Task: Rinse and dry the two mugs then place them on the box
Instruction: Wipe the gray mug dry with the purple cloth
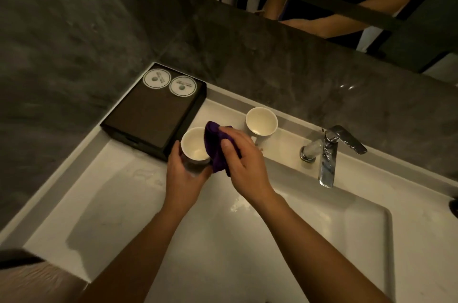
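Gripping one mug [194, 144] in my left hand [184, 171], my right hand [241, 156] clutches a purple cloth [215, 146] against its rim; second mug [261, 121] stands beside the box [148, 114].

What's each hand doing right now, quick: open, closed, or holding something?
Left hand: grips the mug.
Right hand: holds the purple cloth against that mug.

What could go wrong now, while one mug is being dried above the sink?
The left hand grips the first mug above the hard sink; if it is wet, it might slip and chip. The right hand, holding the purple cloth, works close to the second mug and could knock it over.
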`<state>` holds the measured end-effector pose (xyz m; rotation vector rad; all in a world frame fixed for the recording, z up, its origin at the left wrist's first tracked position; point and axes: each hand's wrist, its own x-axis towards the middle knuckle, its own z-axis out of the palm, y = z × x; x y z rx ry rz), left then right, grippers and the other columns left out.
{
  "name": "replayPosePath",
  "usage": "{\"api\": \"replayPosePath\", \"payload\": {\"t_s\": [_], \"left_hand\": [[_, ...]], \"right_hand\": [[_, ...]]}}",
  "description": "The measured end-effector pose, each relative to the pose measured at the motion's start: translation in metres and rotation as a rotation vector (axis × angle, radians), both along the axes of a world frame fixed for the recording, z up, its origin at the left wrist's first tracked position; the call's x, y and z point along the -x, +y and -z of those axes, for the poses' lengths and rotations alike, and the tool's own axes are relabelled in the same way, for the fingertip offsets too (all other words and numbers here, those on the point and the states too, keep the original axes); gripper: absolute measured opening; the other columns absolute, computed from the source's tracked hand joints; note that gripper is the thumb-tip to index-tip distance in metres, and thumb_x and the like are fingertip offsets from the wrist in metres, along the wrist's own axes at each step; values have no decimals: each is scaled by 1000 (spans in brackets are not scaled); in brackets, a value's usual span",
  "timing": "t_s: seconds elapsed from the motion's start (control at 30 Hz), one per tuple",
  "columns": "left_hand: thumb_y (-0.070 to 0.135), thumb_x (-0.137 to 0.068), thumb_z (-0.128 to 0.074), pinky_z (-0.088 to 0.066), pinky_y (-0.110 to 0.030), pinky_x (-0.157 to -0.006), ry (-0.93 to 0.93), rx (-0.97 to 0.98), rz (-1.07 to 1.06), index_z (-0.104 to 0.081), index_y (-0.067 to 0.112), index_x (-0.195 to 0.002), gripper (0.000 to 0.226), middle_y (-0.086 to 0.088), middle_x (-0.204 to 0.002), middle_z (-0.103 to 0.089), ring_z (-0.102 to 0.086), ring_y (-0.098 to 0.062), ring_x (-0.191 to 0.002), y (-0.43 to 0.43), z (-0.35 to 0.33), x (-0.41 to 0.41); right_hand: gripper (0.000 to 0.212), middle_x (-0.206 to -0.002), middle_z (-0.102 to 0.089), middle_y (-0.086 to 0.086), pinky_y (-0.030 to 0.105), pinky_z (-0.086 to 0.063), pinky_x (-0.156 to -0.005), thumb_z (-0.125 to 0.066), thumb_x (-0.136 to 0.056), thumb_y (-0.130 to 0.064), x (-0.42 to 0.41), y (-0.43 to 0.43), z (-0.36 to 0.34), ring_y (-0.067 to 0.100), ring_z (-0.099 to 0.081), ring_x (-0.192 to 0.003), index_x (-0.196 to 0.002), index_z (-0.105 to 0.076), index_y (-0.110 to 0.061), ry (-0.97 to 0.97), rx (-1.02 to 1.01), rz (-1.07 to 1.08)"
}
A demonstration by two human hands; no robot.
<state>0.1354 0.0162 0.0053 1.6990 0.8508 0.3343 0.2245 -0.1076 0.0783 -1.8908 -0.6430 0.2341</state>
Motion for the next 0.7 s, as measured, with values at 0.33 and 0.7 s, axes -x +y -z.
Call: {"api": "replayPosePath", "payload": {"t_s": [0.33,0.7], "left_hand": [[20,-68,-98,-57,-26,-94,-127,227,120,-48,36,-140,89,8,-131,-66,-65,-12,-120,32,19,-19],[76,-64,-81,-60,-25,-85,-179,295,286,-56,23,-137,94,-3,-126,-69,-68,-19,-115,26,-14,-13]], "right_hand": [[24,-118,-67,-11,40,-58,-93,-50,-106,-32,-17,17,8,12,-63,-110,-126,-64,-31,127,86,-60],[19,-118,-62,-3,30,-60,-86,-49,-106,-32,-18,-11,-3,18,-63,-108,-121,-57,-23,319,57,-61]]}}
